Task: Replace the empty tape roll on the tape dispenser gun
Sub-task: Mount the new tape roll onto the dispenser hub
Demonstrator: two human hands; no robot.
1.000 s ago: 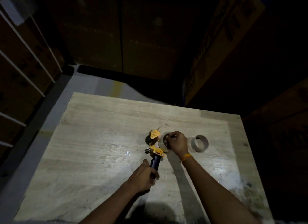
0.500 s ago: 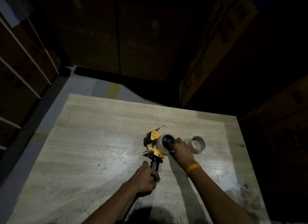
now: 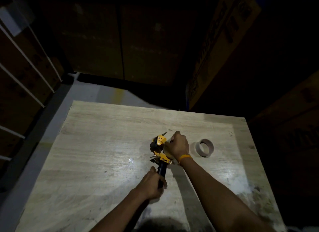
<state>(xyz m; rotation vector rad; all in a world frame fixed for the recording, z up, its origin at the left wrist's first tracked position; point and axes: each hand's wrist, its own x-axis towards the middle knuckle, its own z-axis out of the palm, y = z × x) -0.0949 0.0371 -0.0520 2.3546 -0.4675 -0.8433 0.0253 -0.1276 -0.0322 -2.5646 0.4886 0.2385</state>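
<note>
Dark cardboard boxes [image 3: 222,46] stand stacked around the back and sides of the room, most of them lost in shadow. In front of them is a pale wood-grain worktop [image 3: 96,145], scuffed and marked with white smears toward its near right corner.

The person leans over it with both bare forearms stretched out. Near the middle of the worktop is the tape dispenser gun [image 3: 160,152], yellow and black, with its black handle pointing back toward the person. The left hand [image 3: 151,185] is wrapped tight around that handle. The right hand [image 3: 177,145], with an orange band [image 3: 185,157] at the wrist, is cupped over the tape roll [image 3: 166,149] sitting on the gun's body; its fingers curl down around the roll, and only a pale edge of the roll shows under the palm.

To the right of that hand, set apart from it, an empty cardboard core [image 3: 204,148] lies on the worktop, brown and hollow.
</note>
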